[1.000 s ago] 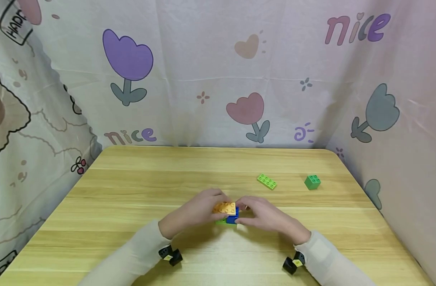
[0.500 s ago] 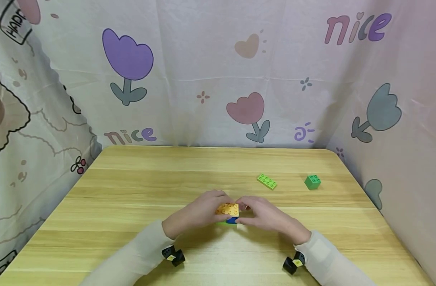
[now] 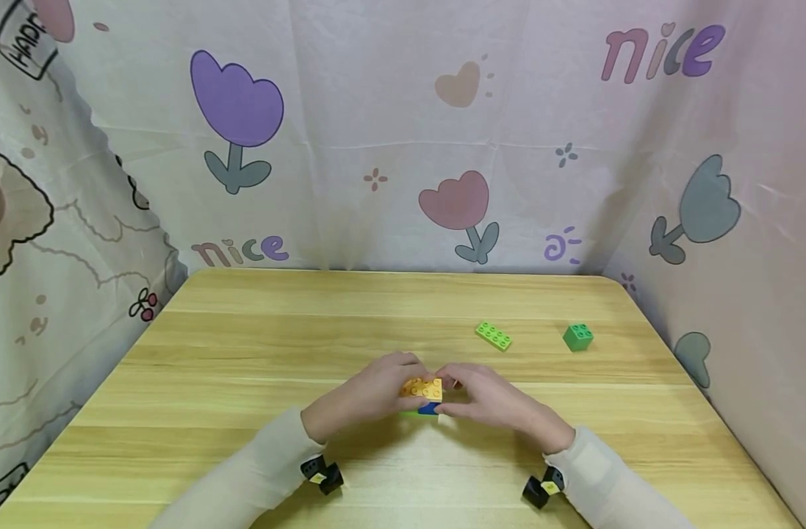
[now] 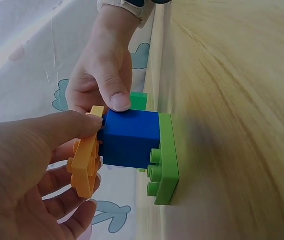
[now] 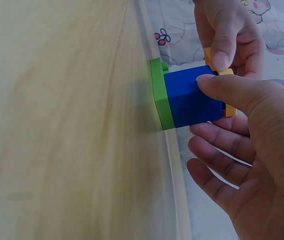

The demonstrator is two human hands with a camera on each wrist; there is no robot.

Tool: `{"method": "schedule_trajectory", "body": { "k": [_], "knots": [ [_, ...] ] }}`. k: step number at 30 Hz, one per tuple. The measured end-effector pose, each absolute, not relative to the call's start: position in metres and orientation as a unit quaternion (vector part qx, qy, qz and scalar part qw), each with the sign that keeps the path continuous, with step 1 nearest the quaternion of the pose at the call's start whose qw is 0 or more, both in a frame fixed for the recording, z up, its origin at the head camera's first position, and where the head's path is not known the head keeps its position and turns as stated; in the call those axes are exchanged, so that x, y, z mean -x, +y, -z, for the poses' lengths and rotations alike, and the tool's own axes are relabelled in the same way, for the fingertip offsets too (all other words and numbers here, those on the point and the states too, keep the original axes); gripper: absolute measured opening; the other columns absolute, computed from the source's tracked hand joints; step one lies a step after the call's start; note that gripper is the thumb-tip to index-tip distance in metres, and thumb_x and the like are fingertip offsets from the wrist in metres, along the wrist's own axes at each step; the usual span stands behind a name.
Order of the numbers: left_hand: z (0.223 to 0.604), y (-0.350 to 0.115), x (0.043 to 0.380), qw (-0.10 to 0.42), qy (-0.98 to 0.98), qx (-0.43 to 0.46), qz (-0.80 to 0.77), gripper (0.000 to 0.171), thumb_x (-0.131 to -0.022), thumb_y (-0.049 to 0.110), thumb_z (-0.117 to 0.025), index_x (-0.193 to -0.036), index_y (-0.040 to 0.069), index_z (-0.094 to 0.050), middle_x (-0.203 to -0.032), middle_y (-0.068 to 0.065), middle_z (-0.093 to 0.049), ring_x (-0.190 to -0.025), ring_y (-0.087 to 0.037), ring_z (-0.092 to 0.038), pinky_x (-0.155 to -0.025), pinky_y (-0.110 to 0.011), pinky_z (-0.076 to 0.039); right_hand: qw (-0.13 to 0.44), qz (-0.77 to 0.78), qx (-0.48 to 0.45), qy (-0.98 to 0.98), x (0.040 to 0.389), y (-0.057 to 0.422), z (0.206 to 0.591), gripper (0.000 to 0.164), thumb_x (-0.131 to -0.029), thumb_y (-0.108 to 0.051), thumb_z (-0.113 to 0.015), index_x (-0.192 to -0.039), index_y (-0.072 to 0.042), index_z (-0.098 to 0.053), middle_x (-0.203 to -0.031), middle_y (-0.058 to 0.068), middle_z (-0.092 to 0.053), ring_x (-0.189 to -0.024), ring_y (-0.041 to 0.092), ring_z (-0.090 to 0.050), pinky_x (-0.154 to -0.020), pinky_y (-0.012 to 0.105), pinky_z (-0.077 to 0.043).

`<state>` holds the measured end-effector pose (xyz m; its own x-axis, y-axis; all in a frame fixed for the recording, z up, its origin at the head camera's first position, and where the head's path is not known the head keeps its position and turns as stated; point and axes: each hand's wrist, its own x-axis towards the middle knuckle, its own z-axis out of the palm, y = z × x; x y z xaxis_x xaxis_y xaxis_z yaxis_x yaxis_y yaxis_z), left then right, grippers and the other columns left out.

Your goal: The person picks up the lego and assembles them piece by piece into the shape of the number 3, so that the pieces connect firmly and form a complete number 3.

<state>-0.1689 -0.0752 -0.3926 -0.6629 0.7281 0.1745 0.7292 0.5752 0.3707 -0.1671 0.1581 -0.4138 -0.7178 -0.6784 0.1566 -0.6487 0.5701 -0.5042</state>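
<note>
My left hand pinches a flat orange toy brick between thumb and fingers. The orange brick lies over the studded top of a blue block, one end on it and the other jutting out to the left. Under the blue block is a lime green flat brick, with some of its studs showing beside the block. From the other side, my right hand grips the blue block, thumb on its near face in the right wrist view. The stack stands low at the middle of the table.
Behind the hands, a second lime flat brick lies on the wooden table. Right of that sits a green block. A patterned curtain hangs along the table's back and sides.
The left hand has shifted slightly right with the orange brick, which now covers more of the blue block. In the last half second it barely moves. The right hand stays in place.
</note>
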Motion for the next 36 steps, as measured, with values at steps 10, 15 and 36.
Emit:
{"method": "schedule_trajectory", "body": {
  "k": [10, 15, 36],
  "knots": [
    [0.393, -0.072, 0.166, 0.002, -0.891, 0.404, 0.207, 0.031, -0.087, 0.030, -0.077, -0.111, 0.011, -0.073, -0.095, 0.004, -0.059, -0.080, -0.010, -0.049, -0.069, -0.021, -0.043, 0.025, 0.282, 0.375, 0.883, 0.166, 0.159, 0.416, 0.038, -0.089, -0.037, -0.072, -0.122, -0.019, -0.062, -0.103, -0.012, -0.063, -0.093, 0.010, -0.060, -0.081, 0.032, -0.051],
    [0.392, -0.069, 0.164, 0.006, -0.894, 0.409, 0.181, 0.028, -0.086, 0.032, -0.077, -0.107, 0.013, -0.073, -0.089, 0.007, -0.055, -0.077, -0.011, -0.045, -0.065, -0.021, -0.039, 0.027, 0.284, 0.376, 0.882, 0.166, 0.159, 0.419, 0.037, -0.090, -0.037, -0.071, -0.121, -0.019, -0.062, -0.106, -0.012, -0.064, -0.094, 0.009, -0.060, -0.082, 0.031, -0.051],
    [0.390, -0.069, 0.161, 0.017, -0.901, 0.401, 0.166, 0.028, -0.087, 0.032, -0.076, -0.109, 0.016, -0.073, -0.090, 0.008, -0.054, -0.077, -0.012, -0.043, -0.070, -0.027, -0.036, 0.027, 0.258, 0.365, 0.894, 0.165, 0.160, 0.407, 0.042, -0.090, -0.047, -0.067, -0.121, -0.018, -0.065, -0.111, -0.007, -0.066, -0.100, 0.010, -0.061, -0.087, 0.034, -0.050]
  ]
}}
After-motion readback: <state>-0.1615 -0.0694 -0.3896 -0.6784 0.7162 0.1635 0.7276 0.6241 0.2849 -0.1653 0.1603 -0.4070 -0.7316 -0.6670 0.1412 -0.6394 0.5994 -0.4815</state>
